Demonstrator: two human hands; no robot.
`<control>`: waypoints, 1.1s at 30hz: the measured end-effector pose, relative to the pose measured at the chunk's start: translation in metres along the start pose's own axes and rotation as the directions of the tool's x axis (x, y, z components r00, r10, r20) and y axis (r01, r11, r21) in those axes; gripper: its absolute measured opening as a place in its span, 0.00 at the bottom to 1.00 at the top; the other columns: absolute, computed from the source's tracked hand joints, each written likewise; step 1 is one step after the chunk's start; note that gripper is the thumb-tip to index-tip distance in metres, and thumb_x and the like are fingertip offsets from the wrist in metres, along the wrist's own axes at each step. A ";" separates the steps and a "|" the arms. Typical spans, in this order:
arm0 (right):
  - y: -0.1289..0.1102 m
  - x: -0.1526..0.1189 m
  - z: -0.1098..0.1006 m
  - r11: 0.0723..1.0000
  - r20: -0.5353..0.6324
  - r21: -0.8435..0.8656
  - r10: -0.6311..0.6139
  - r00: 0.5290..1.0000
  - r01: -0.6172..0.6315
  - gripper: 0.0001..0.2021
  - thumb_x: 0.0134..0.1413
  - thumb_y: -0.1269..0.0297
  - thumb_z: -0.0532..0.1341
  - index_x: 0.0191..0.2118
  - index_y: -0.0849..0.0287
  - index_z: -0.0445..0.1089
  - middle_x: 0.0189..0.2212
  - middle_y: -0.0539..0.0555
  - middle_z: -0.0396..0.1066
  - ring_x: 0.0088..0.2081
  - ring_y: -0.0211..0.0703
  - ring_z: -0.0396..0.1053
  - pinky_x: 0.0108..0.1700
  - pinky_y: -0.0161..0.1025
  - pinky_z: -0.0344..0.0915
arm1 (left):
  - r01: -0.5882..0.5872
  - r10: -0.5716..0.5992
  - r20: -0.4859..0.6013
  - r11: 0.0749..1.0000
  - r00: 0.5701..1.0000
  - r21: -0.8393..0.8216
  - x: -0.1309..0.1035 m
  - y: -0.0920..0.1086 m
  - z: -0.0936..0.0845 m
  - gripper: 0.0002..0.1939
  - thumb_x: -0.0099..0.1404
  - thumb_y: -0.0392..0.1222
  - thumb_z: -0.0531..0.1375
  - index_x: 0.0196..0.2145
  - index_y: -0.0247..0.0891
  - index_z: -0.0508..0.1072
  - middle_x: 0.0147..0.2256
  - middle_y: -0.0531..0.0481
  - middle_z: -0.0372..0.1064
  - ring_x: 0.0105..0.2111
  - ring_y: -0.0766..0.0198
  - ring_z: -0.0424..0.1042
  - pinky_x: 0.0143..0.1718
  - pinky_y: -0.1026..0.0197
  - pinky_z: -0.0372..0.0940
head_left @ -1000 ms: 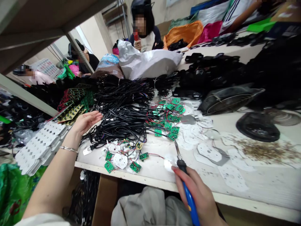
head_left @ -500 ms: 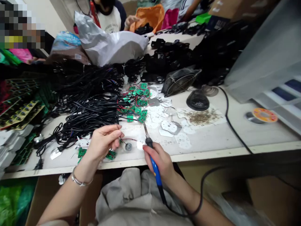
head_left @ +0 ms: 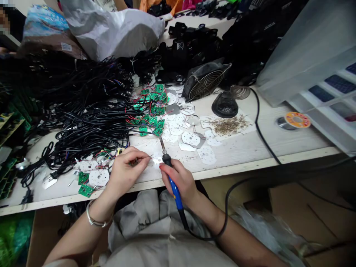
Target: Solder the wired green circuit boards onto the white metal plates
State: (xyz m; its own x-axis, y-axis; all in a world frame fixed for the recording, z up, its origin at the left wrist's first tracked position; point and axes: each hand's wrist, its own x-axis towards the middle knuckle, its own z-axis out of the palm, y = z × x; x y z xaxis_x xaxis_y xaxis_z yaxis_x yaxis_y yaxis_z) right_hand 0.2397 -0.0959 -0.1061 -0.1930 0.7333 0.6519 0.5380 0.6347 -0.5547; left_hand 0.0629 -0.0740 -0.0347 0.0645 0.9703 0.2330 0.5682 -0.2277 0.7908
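Near the front edge of the counter (head_left: pixel 294 141), the right hand (head_left: pixel 182 180) is grasping a blue soldering iron (head_left: pixel 176 193), whose tip points toward the far edge near green circuit boards (head_left: pixel 152 121), while the left hand (head_left: pixel 128 170) has its fingers pinched on a thin wire (head_left: pixel 150 156).

An electronics workshop, judging by the soldering iron (head_left: pixel 176 193), solder spool (head_left: pixel 298 120), circuit boards (head_left: pixel 153 121) and cables (head_left: pixel 91 128)
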 end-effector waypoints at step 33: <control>-0.003 0.005 -0.005 0.972 -0.015 0.177 0.156 0.988 -0.151 0.06 0.60 0.67 0.60 0.42 0.55 0.72 0.34 0.54 0.68 0.35 0.43 0.70 0.36 0.39 0.69 | -0.477 0.476 0.139 0.878 0.868 -0.029 -0.006 -0.014 0.013 0.03 0.65 0.36 0.60 0.35 0.39 0.75 0.29 0.50 0.77 0.31 0.64 0.76 0.36 0.61 0.68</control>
State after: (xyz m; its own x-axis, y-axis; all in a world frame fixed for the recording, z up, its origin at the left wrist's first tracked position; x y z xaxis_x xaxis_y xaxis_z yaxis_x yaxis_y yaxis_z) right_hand 0.2412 -0.0953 -0.0985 -0.0939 0.8197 0.5650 0.4067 0.5496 -0.7298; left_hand 0.0646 -0.0758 -0.0547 0.4403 0.7455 0.5004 0.4450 -0.6652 0.5996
